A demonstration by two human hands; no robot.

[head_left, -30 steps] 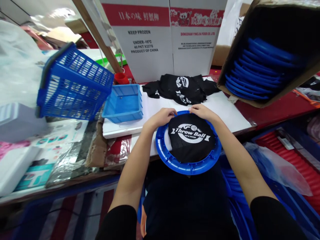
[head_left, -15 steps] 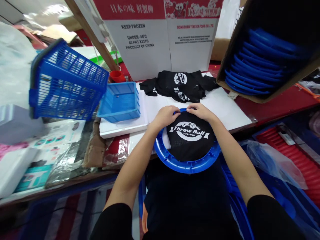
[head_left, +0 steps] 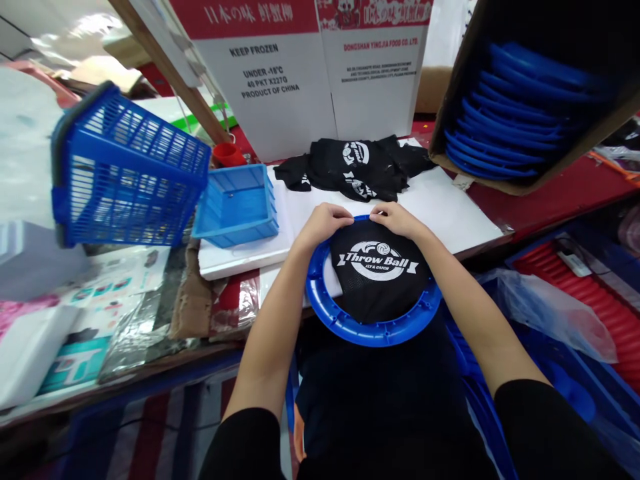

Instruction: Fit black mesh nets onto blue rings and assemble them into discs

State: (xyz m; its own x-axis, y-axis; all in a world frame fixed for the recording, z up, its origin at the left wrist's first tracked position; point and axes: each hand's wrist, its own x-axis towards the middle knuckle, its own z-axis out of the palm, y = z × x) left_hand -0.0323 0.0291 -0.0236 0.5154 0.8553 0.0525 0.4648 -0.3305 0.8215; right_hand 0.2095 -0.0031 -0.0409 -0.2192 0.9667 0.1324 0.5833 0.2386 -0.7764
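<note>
Blue round plastic ring (head_left: 373, 335) is grasped at its far rim, singly, by the fingertips of the left hand (head_left: 323, 222) and right hand (head_left: 397, 220). Grips have barely been shifted; beside one black printed cloth (head_left: 377, 300) a gap remains, seemingly unjoined. Beyond, one light-blue plastic tray (head_left: 241, 233) and one blue lattice basket (head_left: 133, 187) are counted.

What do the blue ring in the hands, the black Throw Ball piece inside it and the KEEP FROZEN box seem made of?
Blue ring: probably molded plastic, glossy, with bright highlights and small ribs.
Black Throw Ball piece: seemingly matte fabric, perhaps mesh, given the fine dotted texture near its lower left.
KEEP FROZEN box: likely cardboard, with flat printed panels and little shine.
</note>
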